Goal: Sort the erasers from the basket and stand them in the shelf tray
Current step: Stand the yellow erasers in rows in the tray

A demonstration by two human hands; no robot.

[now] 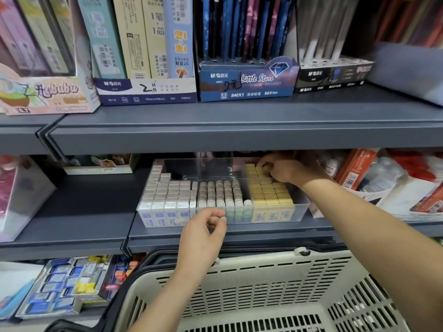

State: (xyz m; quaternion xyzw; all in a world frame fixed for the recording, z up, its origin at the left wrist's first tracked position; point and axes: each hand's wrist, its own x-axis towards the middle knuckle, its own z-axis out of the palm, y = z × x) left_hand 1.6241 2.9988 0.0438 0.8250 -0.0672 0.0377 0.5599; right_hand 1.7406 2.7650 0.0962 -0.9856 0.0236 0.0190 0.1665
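Observation:
A clear plastic shelf tray (304,207) stands on the middle shelf. Standing in it are rows of white erasers in blue sleeves (165,197) on the left, green-sleeved erasers (226,192) in the middle and yellow erasers (268,191) on the right. My right hand (285,172) reaches into the tray's back right corner, its fingertips curled on a yellow eraser (260,169) in the rear rows. My left hand (203,233) hovers at the tray's front wall with fingers curled toward the thumb; anything held in it is hidden. The beige basket (263,283) sits below; its inside is out of view.
The upper shelf (239,125) overhangs the tray and carries boxes of pencils and pens (247,80). Red packets (357,168) crowd the tray's right side, a clear box (21,195) stands at the far left, and trays of small stationery (62,288) fill the lower shelf.

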